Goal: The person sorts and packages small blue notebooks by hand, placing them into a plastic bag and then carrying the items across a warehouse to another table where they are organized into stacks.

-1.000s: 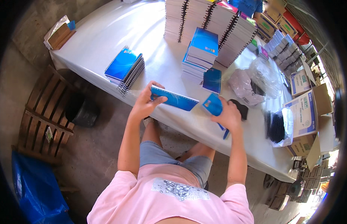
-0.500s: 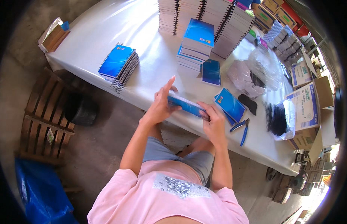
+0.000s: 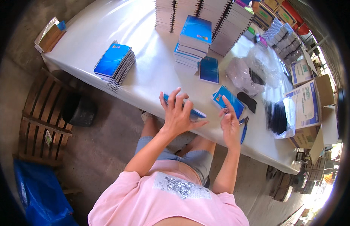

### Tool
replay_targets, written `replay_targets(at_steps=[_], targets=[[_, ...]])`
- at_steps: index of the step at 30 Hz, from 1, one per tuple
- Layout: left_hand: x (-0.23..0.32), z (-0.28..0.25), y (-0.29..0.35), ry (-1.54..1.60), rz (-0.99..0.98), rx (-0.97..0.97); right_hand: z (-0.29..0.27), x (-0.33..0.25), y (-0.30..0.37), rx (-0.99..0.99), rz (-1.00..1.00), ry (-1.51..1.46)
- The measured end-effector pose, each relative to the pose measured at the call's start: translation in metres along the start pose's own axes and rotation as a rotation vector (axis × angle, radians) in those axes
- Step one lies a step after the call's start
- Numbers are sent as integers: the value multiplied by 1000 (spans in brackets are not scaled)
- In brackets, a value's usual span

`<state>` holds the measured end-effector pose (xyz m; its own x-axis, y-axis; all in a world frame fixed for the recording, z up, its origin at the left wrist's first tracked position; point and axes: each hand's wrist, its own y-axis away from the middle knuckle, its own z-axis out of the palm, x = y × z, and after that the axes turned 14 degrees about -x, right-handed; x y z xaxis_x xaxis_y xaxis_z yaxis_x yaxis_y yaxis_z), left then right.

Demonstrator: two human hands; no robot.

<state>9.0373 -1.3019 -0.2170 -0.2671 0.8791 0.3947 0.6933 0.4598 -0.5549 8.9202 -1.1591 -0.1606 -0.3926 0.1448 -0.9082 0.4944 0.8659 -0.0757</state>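
Note:
Near the table's front edge, a blue notebook (image 3: 198,113) lies largely hidden behind my left hand (image 3: 177,115). My left fingers are spread over it, with the thumb stretched out to the right. A short dark spiral coil (image 3: 225,109) shows at the fingers of my right hand (image 3: 230,124), whose index finger points up and away. Just beyond that hand lie blue spiral notebooks (image 3: 229,98), overlapping one another. Blue-handled pliers (image 3: 244,130) rest beside it, partly hidden by the hand.
To the left stands a stack of spiral-bound blue notebooks (image 3: 114,60). Farther off are a taller stack (image 3: 196,28), a dark blue notebook (image 3: 209,70) and a clear plastic bag (image 3: 244,75). Black coils (image 3: 277,117) sit right, before a carton (image 3: 305,101). A black bucket (image 3: 80,110) stands below.
The blue notebook, earlier held up between both hands, is now down at the table edge. My right hand has left it and moved right; my left fingers have spread.

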Motion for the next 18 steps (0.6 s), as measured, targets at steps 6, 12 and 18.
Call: replay_targets(at_steps=[6, 12, 18], targets=[[-5, 16, -7, -77, 47, 178, 0, -2, 4, 33, -44, 186], [-8, 8, -13, -77, 42, 130, 7, 2, -9, 50, -94, 245], [-8, 11, -13, -117, 34, 152, 10, 3, -17, -22, -139, 247]])
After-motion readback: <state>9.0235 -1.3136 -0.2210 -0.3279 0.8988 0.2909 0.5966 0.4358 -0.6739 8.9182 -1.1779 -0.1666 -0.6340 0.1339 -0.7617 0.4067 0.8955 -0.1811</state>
